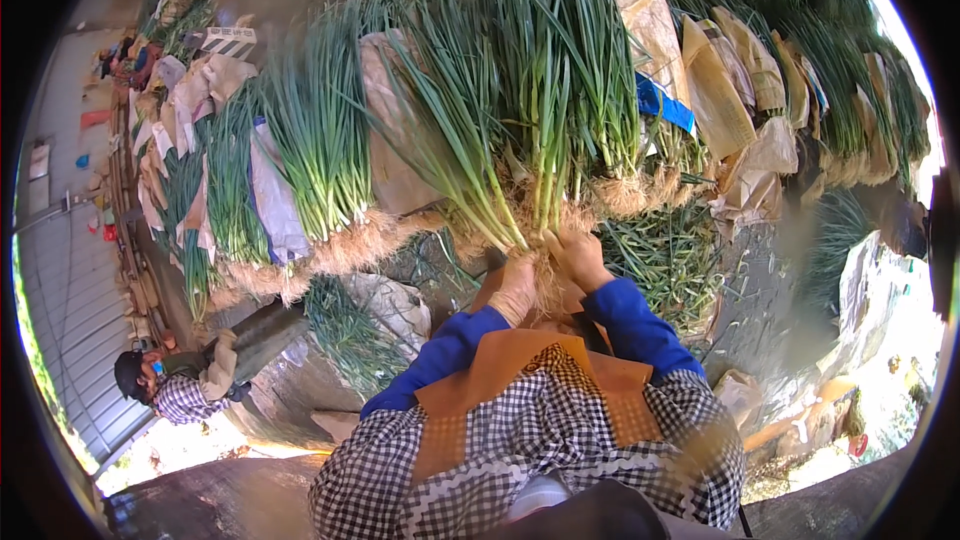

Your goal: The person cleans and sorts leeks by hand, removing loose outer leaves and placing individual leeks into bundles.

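Note:
My left hand [516, 285] is closed around the lower stalks of a few green onions [485, 202], just above their pale roots [546, 285]. Their long leaves lean away from me to the upper left. Right beside it, my right hand [579, 259] has its fingers curled at the base of the same stalks, against the roots. Behind my hands stands a thick row of green onions [545, 90], with root ends toward me. Exactly which stalks each hand grips is partly hidden by the fingers.
Brown paper sheets [395, 130] separate the bundles, and a blue strip [664, 103] wraps one at the right. Loose green leaves [665, 265] litter the ground beside me. At the far left another person [190, 385] works along the row. A white sack [385, 305] lies at the left.

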A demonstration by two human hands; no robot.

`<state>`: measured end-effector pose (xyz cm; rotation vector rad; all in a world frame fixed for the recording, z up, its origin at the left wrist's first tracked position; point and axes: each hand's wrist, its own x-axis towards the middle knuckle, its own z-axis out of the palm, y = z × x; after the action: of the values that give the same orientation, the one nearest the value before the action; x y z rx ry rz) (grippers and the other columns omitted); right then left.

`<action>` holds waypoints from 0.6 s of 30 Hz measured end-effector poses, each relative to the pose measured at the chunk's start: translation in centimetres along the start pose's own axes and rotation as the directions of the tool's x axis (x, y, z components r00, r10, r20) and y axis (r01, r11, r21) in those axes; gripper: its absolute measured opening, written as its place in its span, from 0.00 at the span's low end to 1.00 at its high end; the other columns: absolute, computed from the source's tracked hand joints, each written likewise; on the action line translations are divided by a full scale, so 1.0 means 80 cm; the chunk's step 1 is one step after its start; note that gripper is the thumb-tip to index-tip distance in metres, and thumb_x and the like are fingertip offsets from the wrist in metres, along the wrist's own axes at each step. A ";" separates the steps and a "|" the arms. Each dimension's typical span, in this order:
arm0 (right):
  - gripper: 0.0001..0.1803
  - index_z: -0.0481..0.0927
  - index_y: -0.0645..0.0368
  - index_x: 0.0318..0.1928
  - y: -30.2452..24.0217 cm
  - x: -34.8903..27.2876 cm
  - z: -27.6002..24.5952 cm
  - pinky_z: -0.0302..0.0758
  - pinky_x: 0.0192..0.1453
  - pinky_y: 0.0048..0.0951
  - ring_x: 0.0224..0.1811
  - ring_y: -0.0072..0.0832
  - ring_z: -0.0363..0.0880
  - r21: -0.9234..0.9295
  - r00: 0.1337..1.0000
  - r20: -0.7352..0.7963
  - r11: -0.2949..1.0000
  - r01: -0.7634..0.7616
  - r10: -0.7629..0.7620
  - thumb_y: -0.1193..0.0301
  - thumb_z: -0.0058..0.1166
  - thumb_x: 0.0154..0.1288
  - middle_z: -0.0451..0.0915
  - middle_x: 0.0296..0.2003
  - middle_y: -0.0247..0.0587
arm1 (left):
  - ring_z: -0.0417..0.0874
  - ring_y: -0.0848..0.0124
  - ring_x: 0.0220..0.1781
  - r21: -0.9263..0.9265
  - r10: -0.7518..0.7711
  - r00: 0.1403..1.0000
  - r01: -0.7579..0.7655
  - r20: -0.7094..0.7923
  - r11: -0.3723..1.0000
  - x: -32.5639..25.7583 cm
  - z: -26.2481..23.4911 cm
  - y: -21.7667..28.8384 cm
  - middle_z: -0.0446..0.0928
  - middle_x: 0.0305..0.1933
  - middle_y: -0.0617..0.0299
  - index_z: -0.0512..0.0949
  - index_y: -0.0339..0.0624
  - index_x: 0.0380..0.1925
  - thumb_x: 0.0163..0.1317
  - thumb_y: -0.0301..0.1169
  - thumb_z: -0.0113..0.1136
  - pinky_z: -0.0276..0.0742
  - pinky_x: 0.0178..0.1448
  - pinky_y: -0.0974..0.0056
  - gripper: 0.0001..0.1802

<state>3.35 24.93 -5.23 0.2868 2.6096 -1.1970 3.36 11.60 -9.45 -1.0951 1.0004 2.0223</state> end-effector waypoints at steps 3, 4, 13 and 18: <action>0.12 0.76 0.58 0.30 0.008 -0.080 -0.048 0.65 0.19 0.18 0.17 0.15 0.67 0.837 0.858 0.182 0.383 -0.391 0.479 0.62 0.47 0.63 0.72 0.20 0.29 | 0.79 0.65 0.33 0.064 -0.078 0.996 0.075 0.042 0.995 0.010 -0.041 0.026 0.77 0.33 0.57 0.74 0.35 0.36 0.58 0.29 0.50 0.81 0.31 0.61 0.10; 0.13 0.76 0.58 0.31 0.038 -0.106 -0.066 0.64 0.17 0.17 0.16 0.14 0.66 0.813 0.826 0.016 0.473 -0.339 0.563 0.61 0.48 0.63 0.73 0.20 0.30 | 0.79 0.66 0.34 0.033 -0.104 0.990 0.101 0.097 0.994 0.001 -0.040 0.036 0.77 0.34 0.56 0.74 0.35 0.36 0.58 0.29 0.49 0.81 0.31 0.61 0.10; 0.27 0.77 0.62 0.38 0.022 0.041 -0.010 0.65 0.27 0.23 0.17 0.20 0.65 0.703 0.892 0.279 0.558 -0.441 0.355 0.49 0.39 0.65 0.68 0.17 0.28 | 0.78 0.68 0.32 0.125 -0.129 0.979 0.110 0.157 0.986 -0.050 -0.015 0.064 0.75 0.35 0.60 0.73 0.36 0.41 0.61 0.32 0.49 0.79 0.35 0.63 0.12; 0.24 0.70 0.63 0.52 0.010 0.125 0.067 0.68 0.37 0.29 0.31 0.27 0.71 0.673 0.817 0.409 0.470 -0.571 0.407 0.58 0.43 0.64 0.75 0.31 0.41 | 0.77 0.68 0.32 0.003 -0.176 0.964 0.179 0.201 0.984 -0.054 -0.022 0.065 0.76 0.35 0.61 0.73 0.38 0.42 0.62 0.35 0.50 0.78 0.35 0.63 0.13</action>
<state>-5.09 22.08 -12.27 0.9605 1.4760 -1.9031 1.90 6.74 -4.67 -0.9315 0.7579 1.9521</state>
